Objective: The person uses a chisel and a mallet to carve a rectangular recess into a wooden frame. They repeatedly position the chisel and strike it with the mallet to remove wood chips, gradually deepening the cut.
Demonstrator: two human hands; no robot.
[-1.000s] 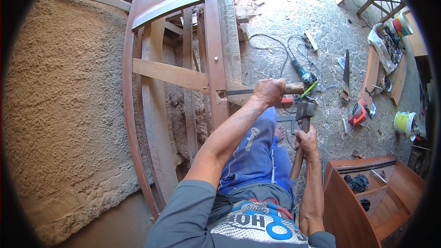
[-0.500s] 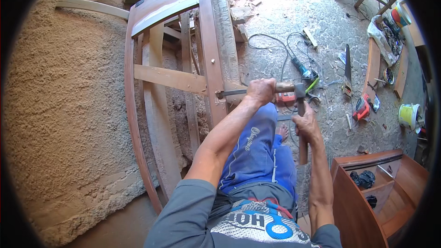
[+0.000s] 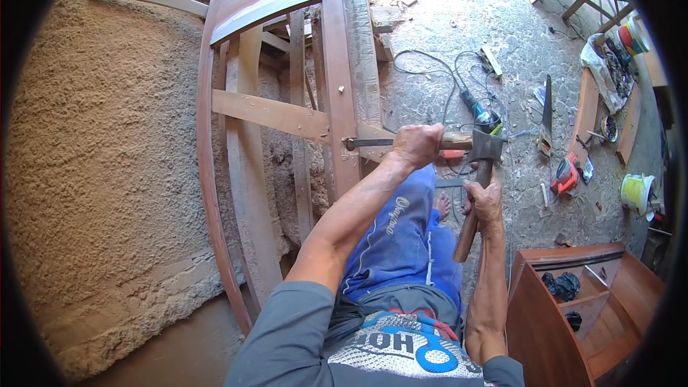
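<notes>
My left hand [image 3: 418, 146] is closed around a chisel [image 3: 374, 142], held nearly level. Its blade tip meets the side rail of a brown wooden frame [image 3: 337, 64], at a small cut near the joint with a crosspiece [image 3: 276, 116]. Beyond my fist, the chisel's wooden handle sticks out to the right. There the head of a hammer [image 3: 486, 146] is at the handle's end; I cannot tell whether they touch. My right hand [image 3: 484, 202] grips the hammer by its wooden handle, which slants down and left.
Beams support the frame beside a rough wall [image 3: 107, 150]. On the floor lie a corded angle grinder [image 3: 476, 106], a handsaw [image 3: 547, 118], a red power tool [image 3: 565, 175] and wood scraps. A bucket [image 3: 636, 191] stands at right, near a brown wooden cabinet [image 3: 548, 315] holding black plastic bags.
The hammer head has shifted slightly right and turned, and its handle now slants more. The chisel stays against the frame in my left hand. The whole view has shifted a little.
</notes>
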